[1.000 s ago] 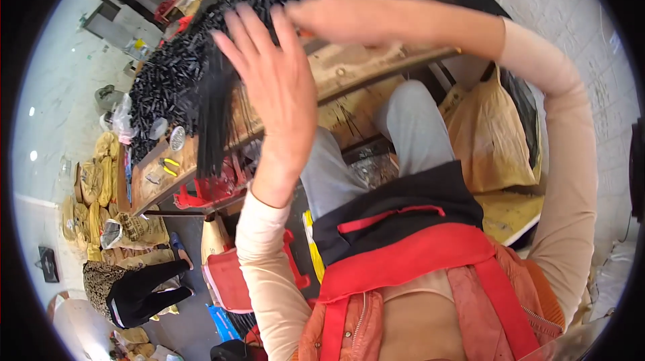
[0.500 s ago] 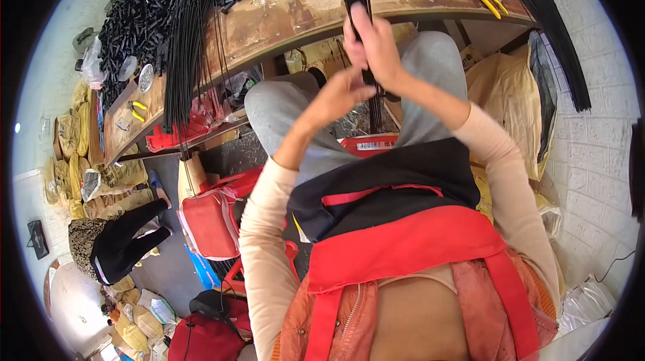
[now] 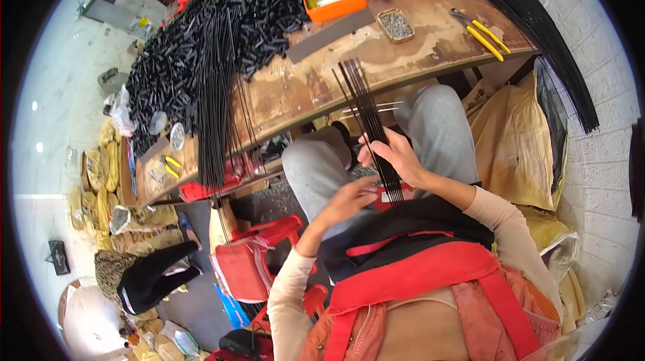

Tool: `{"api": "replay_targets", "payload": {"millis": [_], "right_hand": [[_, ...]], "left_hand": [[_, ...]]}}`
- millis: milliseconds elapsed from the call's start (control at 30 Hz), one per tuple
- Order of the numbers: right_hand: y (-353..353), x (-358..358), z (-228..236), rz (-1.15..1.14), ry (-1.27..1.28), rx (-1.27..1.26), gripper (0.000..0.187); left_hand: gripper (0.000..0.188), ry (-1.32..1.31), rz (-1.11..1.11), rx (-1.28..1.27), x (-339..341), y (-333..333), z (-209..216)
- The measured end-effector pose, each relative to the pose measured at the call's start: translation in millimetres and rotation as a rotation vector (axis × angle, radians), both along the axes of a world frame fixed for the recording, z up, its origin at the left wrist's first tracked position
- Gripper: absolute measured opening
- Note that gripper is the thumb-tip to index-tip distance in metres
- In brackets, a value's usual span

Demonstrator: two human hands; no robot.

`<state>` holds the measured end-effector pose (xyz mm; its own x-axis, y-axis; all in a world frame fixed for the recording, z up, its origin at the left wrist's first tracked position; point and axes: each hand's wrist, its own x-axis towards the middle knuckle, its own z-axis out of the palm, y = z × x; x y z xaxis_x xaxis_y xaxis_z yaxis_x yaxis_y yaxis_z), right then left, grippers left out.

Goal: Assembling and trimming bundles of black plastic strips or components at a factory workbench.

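Above my lap, my right hand (image 3: pixel 395 158) is wrapped round a bundle of thin black rods (image 3: pixel 363 102). The bundle slants, its far ends slightly fanned out near the table's edge and its near ends above my apron. Just left of the rods is my left hand (image 3: pixel 351 199), its fingers stretched toward the bundle's lower part; I cannot tell whether they touch it. More long black rods (image 3: pixel 216 92) lie across the table on the left, hanging over its edge.
Heaped short black tubes (image 3: pixel 269 11) cover the back of the wooden table (image 3: pixel 295 102). On it are an orange box (image 3: pixel 334 2), a tin of small metal pieces (image 3: pixel 396 25) and yellow-handled pliers (image 3: pixel 482 37). A red chair (image 3: pixel 245 270) and another person (image 3: pixel 151 273) are at left.
My right hand has brought the rods down and nearer to my lap, and their far ends now show apart. My left hand has also come lower. The view has shifted, showing more table.
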<state>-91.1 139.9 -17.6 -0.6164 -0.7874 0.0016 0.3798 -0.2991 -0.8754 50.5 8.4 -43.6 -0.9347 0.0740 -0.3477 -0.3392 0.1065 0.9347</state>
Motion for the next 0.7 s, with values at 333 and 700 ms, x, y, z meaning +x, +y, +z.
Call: {"api": "replay_targets", "payload": {"millis": [333,700], "right_hand": [[-17,-35,0,-0.239,-0.02,0.086,0.009],[0,-47,-10,-0.267,0.046,0.165,0.012]], "left_hand": [[0.017,0.332,0.261,-0.502,-189,-107,149],[0.024,0.555,-0.075,-1.268,-448,-61,110]]}}
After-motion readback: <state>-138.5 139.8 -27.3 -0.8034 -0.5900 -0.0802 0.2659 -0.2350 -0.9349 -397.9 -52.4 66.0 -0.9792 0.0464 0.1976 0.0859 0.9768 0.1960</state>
